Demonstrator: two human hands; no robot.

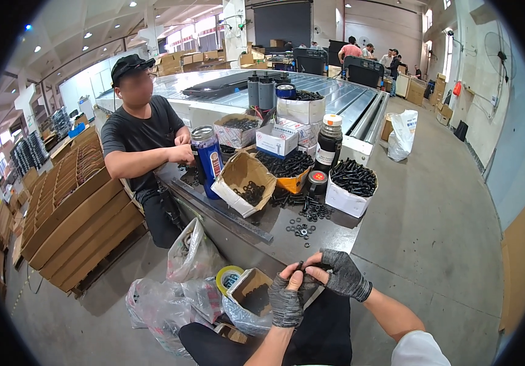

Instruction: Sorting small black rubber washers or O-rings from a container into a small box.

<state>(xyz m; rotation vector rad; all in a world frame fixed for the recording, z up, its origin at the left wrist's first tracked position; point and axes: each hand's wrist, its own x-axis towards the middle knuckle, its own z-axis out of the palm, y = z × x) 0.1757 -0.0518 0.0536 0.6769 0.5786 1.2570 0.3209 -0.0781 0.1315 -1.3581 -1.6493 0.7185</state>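
Note:
Over my lap, near the table's front edge, both my hands meet in grey fingerless gloves. My left hand (288,299) is closed in a pinch on a small black bolt (301,265), mostly hidden by fingers. The fingertips of my right hand (338,276) close round the same bolt from the other side. Loose washers (301,229) lie on the table (262,213) just beyond my hands, with black bolts (287,199) behind them. A white box of black bolts (349,205) stands to the right, and an open cardboard box (236,194) with black rings in it tilts to the left.
A dark bottle (328,146), a black-lidded jar (318,182) and a blue tumbler (207,165) stand on the table. A co-worker (143,131) works at the left side. Plastic bags (171,311), yellow tape (228,277) and a small carton (251,283) sit below the table edge.

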